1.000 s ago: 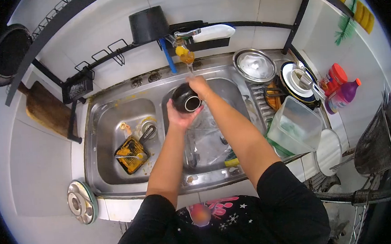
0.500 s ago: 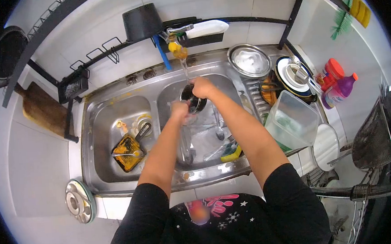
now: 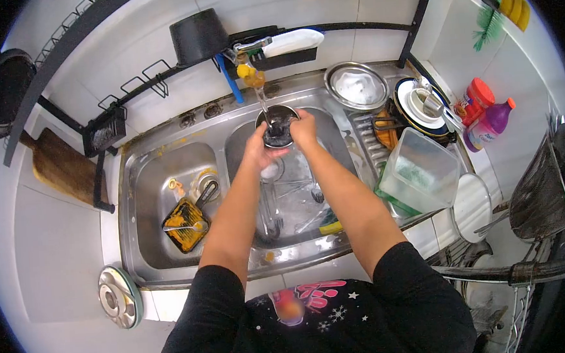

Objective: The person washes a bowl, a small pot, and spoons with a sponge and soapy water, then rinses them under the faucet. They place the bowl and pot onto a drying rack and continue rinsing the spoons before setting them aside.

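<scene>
Both hands hold a small dark bowl with a metal rim, its opening facing up beneath the faucet. Water runs from the spout into it. My left hand is wrapped round the bowl's left and lower side, and my right hand grips its right rim. Below them in the right basin lie utensils under or beside clear plastic, and part of a yellow sponge.
The left basin holds a small square pan with orange residue and a spoon. Right of the sinks stand a metal bowl, stacked plates, a clear plastic container and bottles. A black rack runs behind.
The bowl has turned from a tilted position to facing upward, and now catches the water. My right hand has moved down to its right rim.
</scene>
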### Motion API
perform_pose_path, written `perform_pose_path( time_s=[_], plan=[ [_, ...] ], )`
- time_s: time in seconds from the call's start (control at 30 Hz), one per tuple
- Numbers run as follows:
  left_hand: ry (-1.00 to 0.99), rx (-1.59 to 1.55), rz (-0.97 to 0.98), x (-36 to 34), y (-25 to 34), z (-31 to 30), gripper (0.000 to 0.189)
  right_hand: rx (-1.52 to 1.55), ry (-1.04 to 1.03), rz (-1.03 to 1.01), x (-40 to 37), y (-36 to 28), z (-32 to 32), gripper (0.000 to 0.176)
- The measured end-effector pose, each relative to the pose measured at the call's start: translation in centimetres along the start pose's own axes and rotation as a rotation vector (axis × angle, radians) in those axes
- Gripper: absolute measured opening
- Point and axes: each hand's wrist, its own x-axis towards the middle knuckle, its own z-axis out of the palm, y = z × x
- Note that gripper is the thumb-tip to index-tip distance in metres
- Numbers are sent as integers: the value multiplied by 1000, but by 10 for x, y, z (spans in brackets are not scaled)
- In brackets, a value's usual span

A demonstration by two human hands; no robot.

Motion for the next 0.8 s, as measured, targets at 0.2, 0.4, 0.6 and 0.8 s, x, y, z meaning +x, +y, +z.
perform_pose_path(
  time_s=[0.2, 0.4, 0.6, 0.8],
  plan=[
    [169, 657, 549, -7, -13, 4, 40, 370, -434, 510, 8, 39, 2, 31],
    [278, 167, 141, -5, -7, -3, 40, 153, -579, 411, -8, -12, -14, 34],
    [-206, -269, -54, -21, -12, -6, 52, -54, -564, 159, -2, -22, -27, 36],
    [-167, 144, 23, -20, -4, -16, 52, 419, -519, 476, -10, 15, -29, 34]
  ],
)
